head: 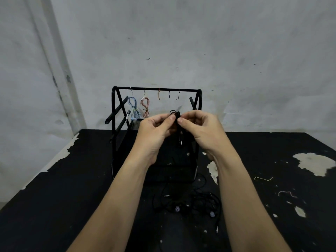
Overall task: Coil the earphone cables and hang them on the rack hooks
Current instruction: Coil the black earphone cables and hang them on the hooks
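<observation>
Both hands raised, fingers pinched.

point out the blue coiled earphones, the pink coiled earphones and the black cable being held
blue coiled earphones (132,104): head view, on the upper loop under its hook
pink coiled earphones (145,106): head view, mid coil
black cable (174,113): head view, loop above the fingertips

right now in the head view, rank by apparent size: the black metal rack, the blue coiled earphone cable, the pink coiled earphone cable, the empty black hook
1. black metal rack
2. blue coiled earphone cable
3. pink coiled earphone cable, only slightly smaller than the blue
4. empty black hook

All hang on the same bar, so nearness hardly skews this.
</observation>
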Tool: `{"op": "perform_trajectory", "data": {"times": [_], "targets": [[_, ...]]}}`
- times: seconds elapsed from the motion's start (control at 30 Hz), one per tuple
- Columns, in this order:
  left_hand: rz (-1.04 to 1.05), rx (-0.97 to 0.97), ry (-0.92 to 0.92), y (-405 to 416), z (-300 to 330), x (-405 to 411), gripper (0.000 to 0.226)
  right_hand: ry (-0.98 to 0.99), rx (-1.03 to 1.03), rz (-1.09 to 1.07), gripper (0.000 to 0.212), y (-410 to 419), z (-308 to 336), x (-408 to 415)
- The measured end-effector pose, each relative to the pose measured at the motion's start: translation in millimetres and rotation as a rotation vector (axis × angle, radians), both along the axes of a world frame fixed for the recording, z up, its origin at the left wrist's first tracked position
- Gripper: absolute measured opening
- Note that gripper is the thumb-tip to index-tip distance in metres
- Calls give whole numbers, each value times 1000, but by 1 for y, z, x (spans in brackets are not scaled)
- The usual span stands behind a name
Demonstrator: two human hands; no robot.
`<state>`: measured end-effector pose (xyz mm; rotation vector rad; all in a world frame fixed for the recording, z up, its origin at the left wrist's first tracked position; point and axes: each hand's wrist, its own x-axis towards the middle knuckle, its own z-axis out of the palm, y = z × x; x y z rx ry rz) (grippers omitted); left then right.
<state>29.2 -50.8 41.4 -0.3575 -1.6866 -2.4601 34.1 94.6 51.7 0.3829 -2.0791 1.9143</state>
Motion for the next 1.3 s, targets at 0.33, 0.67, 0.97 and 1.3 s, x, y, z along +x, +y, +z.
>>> {"op": "perform_trajectory", "data": {"times": [0.33,0.67,0.97,1.3], "targets": [[-80,-29,-47,-1,2,1,11,10,29,83,19,1,2,2],[-93,-208,-100,-1,0,2,24,-94,-342,153,17,4,3,-2],[-143,33,-110,-6,7,2,26,-124,-397,246,23,10,1,-2],[32,-305,31,-14,2,-1,32,-228,-87,240,35,23,7,3]]}}
